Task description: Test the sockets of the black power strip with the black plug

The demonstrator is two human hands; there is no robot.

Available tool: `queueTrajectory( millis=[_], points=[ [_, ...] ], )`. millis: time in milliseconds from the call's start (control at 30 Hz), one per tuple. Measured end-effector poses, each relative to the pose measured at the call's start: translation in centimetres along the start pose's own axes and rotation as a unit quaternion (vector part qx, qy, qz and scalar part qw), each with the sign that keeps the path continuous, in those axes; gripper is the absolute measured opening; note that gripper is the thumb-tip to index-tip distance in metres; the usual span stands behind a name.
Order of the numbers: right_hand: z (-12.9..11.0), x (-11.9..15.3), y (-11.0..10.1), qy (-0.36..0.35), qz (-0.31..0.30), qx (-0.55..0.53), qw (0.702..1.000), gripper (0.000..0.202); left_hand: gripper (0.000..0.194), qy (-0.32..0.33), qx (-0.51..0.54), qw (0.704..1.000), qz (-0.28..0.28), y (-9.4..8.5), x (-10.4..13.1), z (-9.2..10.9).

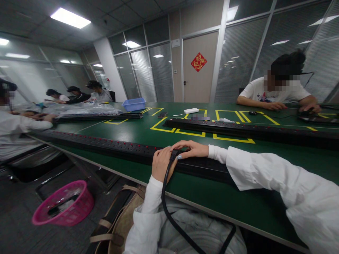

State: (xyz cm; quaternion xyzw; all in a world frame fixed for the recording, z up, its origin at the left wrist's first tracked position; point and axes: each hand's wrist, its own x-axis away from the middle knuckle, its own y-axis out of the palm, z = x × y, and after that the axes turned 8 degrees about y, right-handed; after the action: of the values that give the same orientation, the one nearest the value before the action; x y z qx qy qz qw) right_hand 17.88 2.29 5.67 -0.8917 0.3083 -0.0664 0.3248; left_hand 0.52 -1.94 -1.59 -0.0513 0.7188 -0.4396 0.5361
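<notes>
A long black power strip (116, 148) with a row of small red parts lies along the green table's near edge. A thick black cable (164, 199) rises from my lap, and its plug end (173, 155) meets the strip between my hands. My left hand (162, 161) is closed over the strip beside the plug, its fingertips on the top face. My right hand (192, 149) reaches in from the right, thumb and fingers curved around the plug end. Between the hands, the exact contact of plug and strip is hidden.
Another black power strip (238, 129) lies farther back, across yellow tape outlines. A blue basket (134, 104) and a white device (191, 110) stand beyond. A pink basket (84, 203) and a tan bag (124, 215) are below the table edge. Several people sit around.
</notes>
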Motion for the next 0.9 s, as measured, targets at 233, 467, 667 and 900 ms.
queueTrajectory(
  millis=[233, 467, 667, 900],
  points=[
    [0.01, 0.02, 0.02, 0.0, -0.002, 0.0, 1.0, 0.04, 0.029, 0.006, -0.014, 1.0, 0.007, 0.19, 0.05, -0.19],
    [0.14, 0.07, -0.04, -0.005, -0.002, -0.002, 1.0, 0.04, 0.029, 0.011, -0.017, 1.0, 0.013, 0.48, 0.15, -0.44],
    [0.14, 0.02, -0.02, -0.003, -0.007, -0.016, 1.0, 0.04, 0.031, 0.007, -0.004, 1.0, 0.028, 0.57, 0.17, -0.56],
    [0.59, -0.22, -0.05, -0.018, -0.021, -0.058, 0.998, 0.04, 0.029, -0.015, 0.01, 0.999, 0.034, 0.54, 0.03, -0.38]
  ],
)
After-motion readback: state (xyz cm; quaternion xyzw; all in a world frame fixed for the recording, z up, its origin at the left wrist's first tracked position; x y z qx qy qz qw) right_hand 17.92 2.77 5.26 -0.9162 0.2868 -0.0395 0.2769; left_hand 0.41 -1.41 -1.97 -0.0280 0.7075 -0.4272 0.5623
